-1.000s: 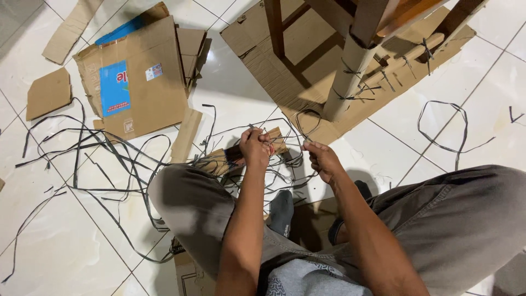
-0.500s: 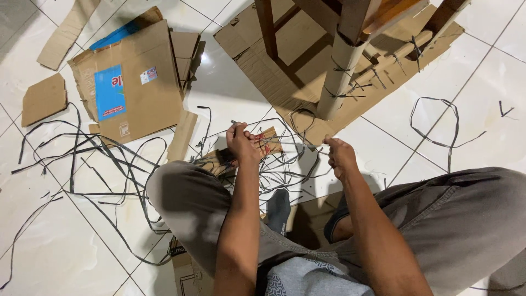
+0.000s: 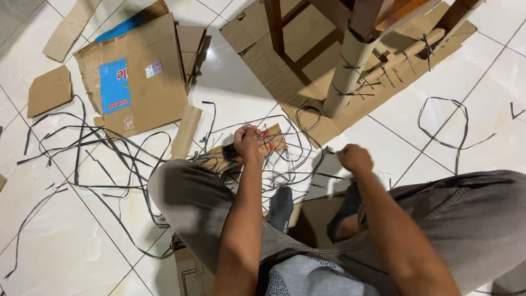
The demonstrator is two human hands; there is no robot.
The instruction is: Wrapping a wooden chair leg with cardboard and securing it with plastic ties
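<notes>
While the left hand (image 3: 247,143) stayed closed on the small cardboard piece (image 3: 271,140) at mid-floor, the right hand (image 3: 355,158) had drawn rightward, fist closed on a dark strap (image 3: 307,143) stretched between the two; judged: strap being pulled taut. Strap tangle (image 3: 109,159): near left floor. Flattened carton (image 3: 148,93): far left, brown, bearing a blue rectangular label (image 3: 115,85) and a small white sticker (image 3: 154,69). Cardboard sheet (image 3: 274,71): far centre, under a wrapped stool leg (image 3: 345,77). Loose strap loop (image 3: 444,123): right.
</notes>
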